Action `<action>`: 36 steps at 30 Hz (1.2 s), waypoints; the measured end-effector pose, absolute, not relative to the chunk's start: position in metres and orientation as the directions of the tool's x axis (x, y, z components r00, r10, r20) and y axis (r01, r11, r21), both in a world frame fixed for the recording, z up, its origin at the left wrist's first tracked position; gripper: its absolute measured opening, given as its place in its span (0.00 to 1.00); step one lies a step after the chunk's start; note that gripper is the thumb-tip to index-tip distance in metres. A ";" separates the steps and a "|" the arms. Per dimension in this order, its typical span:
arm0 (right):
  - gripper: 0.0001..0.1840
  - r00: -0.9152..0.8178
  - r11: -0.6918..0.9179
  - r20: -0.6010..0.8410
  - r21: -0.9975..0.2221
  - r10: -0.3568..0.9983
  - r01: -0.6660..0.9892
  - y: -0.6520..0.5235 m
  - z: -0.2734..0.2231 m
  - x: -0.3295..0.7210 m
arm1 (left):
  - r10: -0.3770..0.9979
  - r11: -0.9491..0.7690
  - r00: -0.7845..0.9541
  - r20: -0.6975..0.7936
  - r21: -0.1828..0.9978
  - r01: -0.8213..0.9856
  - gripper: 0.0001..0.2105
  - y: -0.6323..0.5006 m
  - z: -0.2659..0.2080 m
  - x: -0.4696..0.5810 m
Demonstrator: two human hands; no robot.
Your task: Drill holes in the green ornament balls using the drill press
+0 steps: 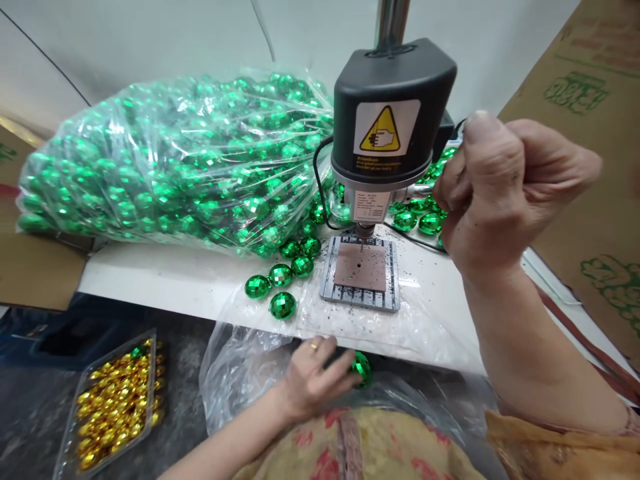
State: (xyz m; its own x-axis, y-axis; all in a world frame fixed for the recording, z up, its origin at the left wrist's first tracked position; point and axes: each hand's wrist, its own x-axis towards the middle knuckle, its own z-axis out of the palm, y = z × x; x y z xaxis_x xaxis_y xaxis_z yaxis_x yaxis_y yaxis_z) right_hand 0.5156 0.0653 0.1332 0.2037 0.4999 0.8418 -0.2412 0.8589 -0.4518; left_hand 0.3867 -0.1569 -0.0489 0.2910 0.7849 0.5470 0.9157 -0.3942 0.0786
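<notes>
the blurred left hand (313, 377) partly hides a green ball (363, 369), the right hand (493, 180) conceals any contents, the lower white label (370, 205) is illegibly small, and the top edge crops the post (392, 23).

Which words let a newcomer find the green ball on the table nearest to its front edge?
Find the black drill press on the white table. Left of its slotted base plate lie loose green balls. The wanted ball is the frontmost, slightly apart from the others.
</notes>
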 end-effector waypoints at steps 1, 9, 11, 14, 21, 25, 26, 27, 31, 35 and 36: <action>0.24 0.201 0.859 0.842 -0.454 0.500 -0.238 0.066 0.133 0.516 | 0.799 -0.263 0.179 0.574 0.067 0.962 0.14 -0.156 -0.043 0.378; 0.24 0.204 0.864 0.848 -0.441 0.490 -0.244 0.066 0.133 0.515 | 0.948 0.243 -0.261 0.182 0.115 0.963 0.19 -0.142 -0.016 0.320; 0.24 0.194 0.858 0.845 -0.449 0.498 -0.248 0.065 0.133 0.516 | 0.938 0.191 -0.279 0.206 0.365 0.911 0.18 -0.135 -0.015 0.321; 0.24 0.191 0.862 0.853 -0.432 0.486 -0.265 0.066 0.132 0.516 | 0.890 0.105 -0.413 0.194 0.793 0.599 0.20 -0.112 -0.014 0.332; 0.24 0.163 0.851 0.847 -0.460 0.506 -0.254 0.067 0.131 0.519 | 0.917 -0.032 -0.393 0.072 0.994 0.106 0.26 -0.028 -0.034 0.355; 0.25 0.140 0.833 0.832 -0.497 0.537 -0.242 0.065 0.132 0.520 | 0.932 -0.099 -0.344 0.115 0.993 0.064 0.26 -0.004 -0.048 0.358; 0.25 0.139 0.832 0.831 -0.499 0.539 -0.243 0.064 0.132 0.520 | 0.935 -0.105 -0.333 0.118 0.993 0.056 0.27 0.000 -0.050 0.359; 0.25 0.136 0.830 0.830 -0.501 0.541 -0.243 0.064 0.133 0.520 | 0.938 -0.106 -0.325 0.117 0.993 0.050 0.27 0.002 -0.052 0.361; 0.24 0.138 0.836 0.832 -0.505 0.538 -0.215 0.061 0.134 0.521 | 0.947 -0.099 -0.297 0.118 0.992 0.081 0.28 0.008 -0.056 0.364; 0.25 0.120 0.828 0.820 -0.547 0.560 -0.124 0.059 0.135 0.522 | 0.941 -0.122 -0.289 0.174 0.974 0.189 0.26 0.008 -0.055 0.364; 0.25 0.119 0.825 0.817 -0.553 0.564 -0.113 0.059 0.135 0.523 | 0.936 -0.131 -0.291 0.198 0.963 0.235 0.26 0.007 -0.054 0.364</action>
State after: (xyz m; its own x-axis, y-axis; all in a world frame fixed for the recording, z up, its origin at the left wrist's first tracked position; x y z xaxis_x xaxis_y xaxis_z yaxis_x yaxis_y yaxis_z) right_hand 0.5228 0.0588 0.1348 0.1188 0.5639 0.8172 -0.1132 0.8254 -0.5531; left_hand 0.3641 0.0070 -0.0544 -0.2907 0.9360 0.1985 0.2351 -0.1312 0.9631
